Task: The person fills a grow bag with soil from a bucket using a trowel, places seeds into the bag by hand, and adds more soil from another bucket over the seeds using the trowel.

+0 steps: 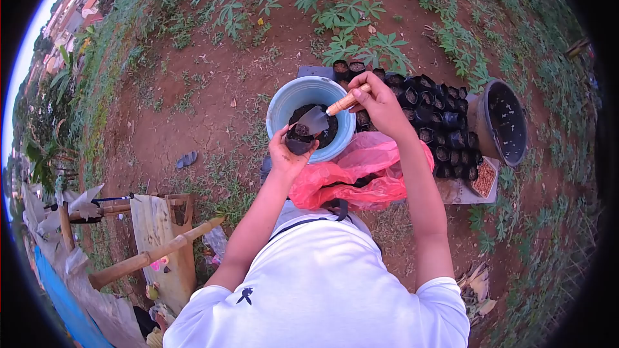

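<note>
My right hand (374, 101) is closed around the wooden handle of a trowel (313, 120), whose metal blade points down and left over the light blue bucket (278, 107). Dark soil (327, 134) lies in the bottom of the bucket. At the bucket's near left rim, my left hand (287, 156) holds a small black bag (298, 146) with its fingers wrapped round it. The blade's tip is at the mouth of the bag, where some soil shows. A red plastic bag (361, 166) lies just below the bucket.
Rows of soil-filled black bags (445, 121) stand to the right. Beyond them are a large dark basin (506, 122) and a tray of brown bits (483, 179). A bamboo pole (155, 252) and cloth sheets are at the lower left. Leafy plants (345, 6) grow ahead.
</note>
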A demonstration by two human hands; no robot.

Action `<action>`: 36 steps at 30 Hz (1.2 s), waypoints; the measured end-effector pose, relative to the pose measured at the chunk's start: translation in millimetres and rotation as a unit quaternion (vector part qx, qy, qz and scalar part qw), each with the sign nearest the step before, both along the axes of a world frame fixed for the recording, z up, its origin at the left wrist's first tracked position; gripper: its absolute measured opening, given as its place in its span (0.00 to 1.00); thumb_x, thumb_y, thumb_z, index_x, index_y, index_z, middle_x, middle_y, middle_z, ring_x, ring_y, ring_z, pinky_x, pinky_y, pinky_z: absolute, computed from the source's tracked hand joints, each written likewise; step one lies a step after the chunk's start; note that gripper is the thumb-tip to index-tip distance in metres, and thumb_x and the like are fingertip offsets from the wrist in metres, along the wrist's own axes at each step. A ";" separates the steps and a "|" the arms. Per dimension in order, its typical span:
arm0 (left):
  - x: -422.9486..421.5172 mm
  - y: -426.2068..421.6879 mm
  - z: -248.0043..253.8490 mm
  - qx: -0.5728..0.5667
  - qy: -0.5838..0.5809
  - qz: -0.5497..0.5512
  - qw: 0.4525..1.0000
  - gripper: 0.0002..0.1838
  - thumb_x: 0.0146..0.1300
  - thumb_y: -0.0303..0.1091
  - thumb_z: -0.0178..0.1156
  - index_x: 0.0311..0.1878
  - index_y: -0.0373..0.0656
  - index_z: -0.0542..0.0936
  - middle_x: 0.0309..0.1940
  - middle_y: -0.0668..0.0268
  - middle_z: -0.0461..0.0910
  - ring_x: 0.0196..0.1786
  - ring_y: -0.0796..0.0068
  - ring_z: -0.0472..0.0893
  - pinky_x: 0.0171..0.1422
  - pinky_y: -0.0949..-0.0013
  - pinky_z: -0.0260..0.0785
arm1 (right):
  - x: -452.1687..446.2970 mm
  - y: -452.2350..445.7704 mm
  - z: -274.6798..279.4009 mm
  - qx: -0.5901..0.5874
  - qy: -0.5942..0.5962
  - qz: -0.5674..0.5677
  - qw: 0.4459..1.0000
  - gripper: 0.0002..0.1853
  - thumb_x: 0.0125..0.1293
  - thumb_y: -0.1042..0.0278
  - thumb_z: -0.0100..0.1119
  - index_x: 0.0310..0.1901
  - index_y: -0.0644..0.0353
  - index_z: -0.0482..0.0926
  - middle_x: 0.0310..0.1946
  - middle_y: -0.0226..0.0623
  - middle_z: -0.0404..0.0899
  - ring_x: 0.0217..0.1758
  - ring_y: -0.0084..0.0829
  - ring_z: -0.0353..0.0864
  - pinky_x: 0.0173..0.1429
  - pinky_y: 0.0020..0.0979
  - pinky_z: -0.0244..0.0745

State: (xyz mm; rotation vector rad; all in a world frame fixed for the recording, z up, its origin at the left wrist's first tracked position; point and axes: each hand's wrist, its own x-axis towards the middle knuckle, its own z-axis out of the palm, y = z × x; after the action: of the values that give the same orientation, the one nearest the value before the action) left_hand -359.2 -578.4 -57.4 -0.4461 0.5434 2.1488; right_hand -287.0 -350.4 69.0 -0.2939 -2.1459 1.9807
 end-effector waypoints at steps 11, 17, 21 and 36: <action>26.7 5.2 15.0 0.005 0.016 0.042 0.999 0.26 0.67 0.47 0.54 0.62 0.41 0.73 0.58 0.51 0.78 0.60 0.49 0.79 0.58 0.50 0.73 | 15.0 -28.0 32.7 0.268 0.119 0.064 0.954 0.07 0.69 0.79 0.55 0.47 0.64 0.72 0.41 0.43 0.77 0.44 0.41 0.84 0.44 0.37 0.78; 38.2 3.3 16.0 0.001 0.025 0.072 0.997 0.29 0.67 0.47 0.53 0.65 0.36 0.72 0.58 0.50 0.79 0.61 0.48 0.79 0.58 0.52 0.73 | 29.3 -36.3 49.7 0.354 0.146 0.141 0.913 0.11 0.64 0.81 0.58 0.47 0.63 0.72 0.43 0.44 0.76 0.43 0.50 0.83 0.43 0.43 0.77; 41.4 -0.7 18.0 0.036 0.035 0.074 0.996 0.26 0.68 0.46 0.52 0.61 0.37 0.74 0.57 0.50 0.79 0.61 0.48 0.79 0.57 0.51 0.75 | 32.2 -34.6 52.2 0.337 0.199 0.128 0.911 0.12 0.63 0.82 0.59 0.47 0.62 0.73 0.42 0.44 0.76 0.42 0.49 0.82 0.41 0.43 0.77; 4.3 -53.7 -18.4 0.024 -0.020 0.128 0.991 0.21 0.69 0.46 0.51 0.54 0.39 0.77 0.54 0.48 0.81 0.58 0.46 0.80 0.56 0.49 0.76 | -21.0 -24.9 -95.6 0.362 0.039 0.049 0.930 0.07 0.66 0.72 0.61 0.45 0.59 0.79 0.41 0.38 0.80 0.42 0.47 0.84 0.42 0.42 0.79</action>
State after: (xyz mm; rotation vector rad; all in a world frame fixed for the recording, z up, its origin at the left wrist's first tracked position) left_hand -354.9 -632.1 -75.8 -0.5575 0.4302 2.3851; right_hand -308.0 -375.3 -26.6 0.0191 -2.6771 1.0777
